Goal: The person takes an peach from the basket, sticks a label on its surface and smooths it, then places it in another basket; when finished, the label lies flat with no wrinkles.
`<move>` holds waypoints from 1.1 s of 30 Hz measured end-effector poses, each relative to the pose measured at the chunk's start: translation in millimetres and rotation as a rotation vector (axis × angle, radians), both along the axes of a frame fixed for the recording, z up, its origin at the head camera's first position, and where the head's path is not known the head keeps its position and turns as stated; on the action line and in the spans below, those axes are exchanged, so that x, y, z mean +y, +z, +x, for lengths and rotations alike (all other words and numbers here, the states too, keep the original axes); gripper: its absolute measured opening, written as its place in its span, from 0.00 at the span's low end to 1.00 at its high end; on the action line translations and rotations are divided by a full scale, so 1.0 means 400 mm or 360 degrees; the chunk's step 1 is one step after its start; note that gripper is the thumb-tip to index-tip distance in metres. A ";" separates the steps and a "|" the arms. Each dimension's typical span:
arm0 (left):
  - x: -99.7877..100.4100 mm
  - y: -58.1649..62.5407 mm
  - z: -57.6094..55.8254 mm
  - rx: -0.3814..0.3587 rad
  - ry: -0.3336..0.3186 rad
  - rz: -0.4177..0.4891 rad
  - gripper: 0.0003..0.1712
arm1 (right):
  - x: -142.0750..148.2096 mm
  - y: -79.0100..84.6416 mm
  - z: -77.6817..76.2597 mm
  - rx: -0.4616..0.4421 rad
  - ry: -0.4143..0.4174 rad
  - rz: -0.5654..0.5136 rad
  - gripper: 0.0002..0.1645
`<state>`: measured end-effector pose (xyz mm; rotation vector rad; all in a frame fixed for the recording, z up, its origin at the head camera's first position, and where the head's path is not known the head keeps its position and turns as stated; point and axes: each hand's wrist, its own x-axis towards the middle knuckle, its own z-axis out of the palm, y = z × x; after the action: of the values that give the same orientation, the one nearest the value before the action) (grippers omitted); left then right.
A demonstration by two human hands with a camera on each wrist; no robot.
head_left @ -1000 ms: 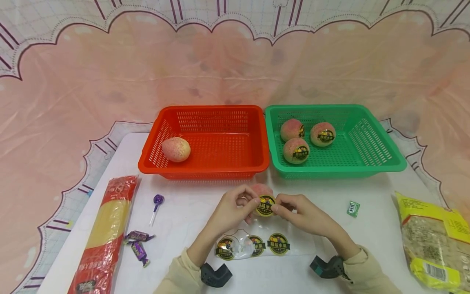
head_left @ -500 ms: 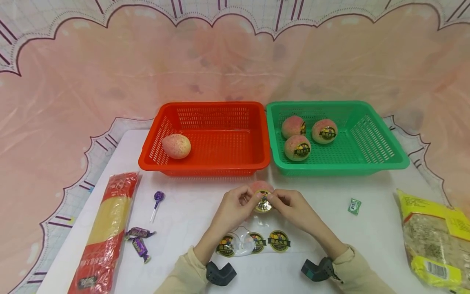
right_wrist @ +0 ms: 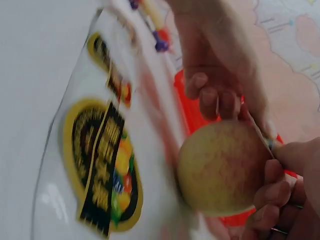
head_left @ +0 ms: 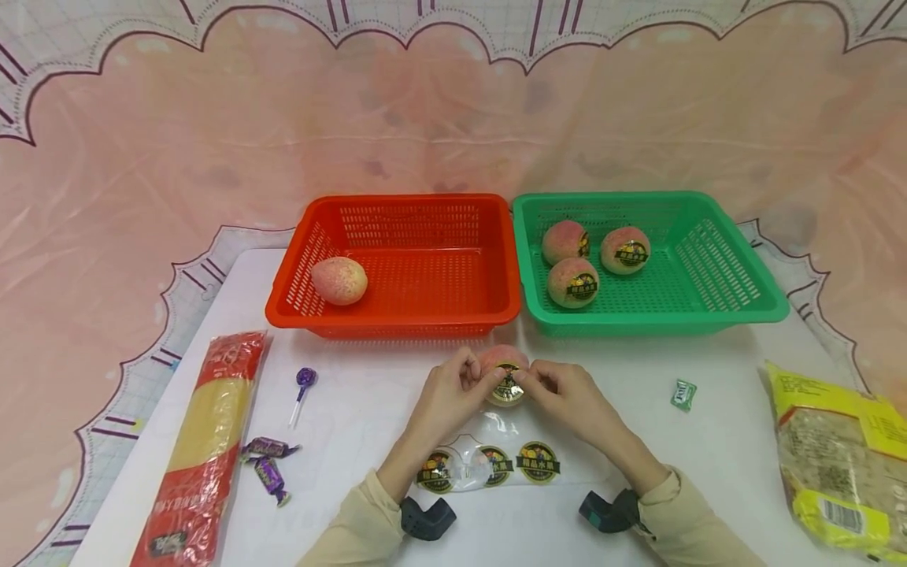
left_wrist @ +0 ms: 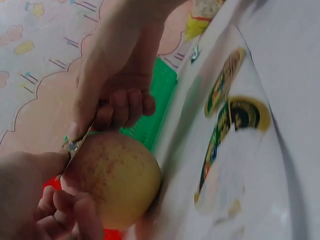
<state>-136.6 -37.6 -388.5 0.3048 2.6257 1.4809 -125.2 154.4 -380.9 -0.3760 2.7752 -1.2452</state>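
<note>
The left hand (head_left: pixel 448 398) and right hand (head_left: pixel 575 400) pinch the round sticker (head_left: pixel 507 387) by its left and right sides. It is at the near side of the peach (head_left: pixel 505 355), nearer than the red basket (head_left: pixel 393 322). The sticker looks thin, light and bendy, maybe tacky, so edges seem best to hold. The round peach might roll.

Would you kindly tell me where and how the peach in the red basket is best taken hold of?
I would come down from above, slightly from the right, gripping the peach around its rounded middle. Its narrower end points toward the left wall of the red basket, which seems to leave less finger room there, and the walls would hinder a low approach.
</note>
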 end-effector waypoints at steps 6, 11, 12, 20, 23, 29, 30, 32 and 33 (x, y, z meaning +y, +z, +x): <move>-0.010 0.012 -0.011 -0.0231 -0.0239 0.0365 0.26 | 0.003 -0.020 0.000 0.0096 -0.0007 -0.0002 0.25; -0.025 0.041 -0.013 -0.0344 -0.0433 0.0438 0.28 | 0.006 -0.026 -0.001 0.0030 0.0089 -0.0019 0.31; -0.028 0.044 -0.014 -0.0368 -0.0458 0.0445 0.29 | 0.007 -0.026 -0.002 -0.0005 0.0110 -0.0038 0.32; -0.044 0.051 -0.025 -0.0215 -0.0561 0.0289 0.32 | 0.019 -0.029 -0.016 -0.0127 0.0285 -0.0093 0.37; -0.042 0.015 -0.029 -0.0069 -0.0535 0.0204 0.32 | 0.020 -0.033 -0.014 -0.0092 0.0344 -0.0089 0.42; -0.025 -0.033 -0.029 0.0115 -0.0397 0.0017 0.37 | 0.010 -0.046 -0.007 -0.0017 0.0393 -0.0059 0.51; -0.023 -0.032 -0.028 0.0132 -0.0370 -0.0009 0.37 | 0.009 -0.045 -0.007 -0.0017 0.0396 -0.0051 0.52; -0.018 -0.028 -0.025 0.0162 -0.0312 -0.0064 0.36 | 0.008 -0.041 -0.008 -0.0023 0.0394 -0.0052 0.51; -0.015 -0.025 -0.023 0.0166 -0.0289 -0.0085 0.36 | 0.008 -0.038 -0.008 -0.0037 0.0390 -0.0064 0.50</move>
<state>-145.9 -43.5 -398.5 0.6129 2.6283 1.3699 -128.4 157.5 -396.1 -0.6763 2.5907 -1.2375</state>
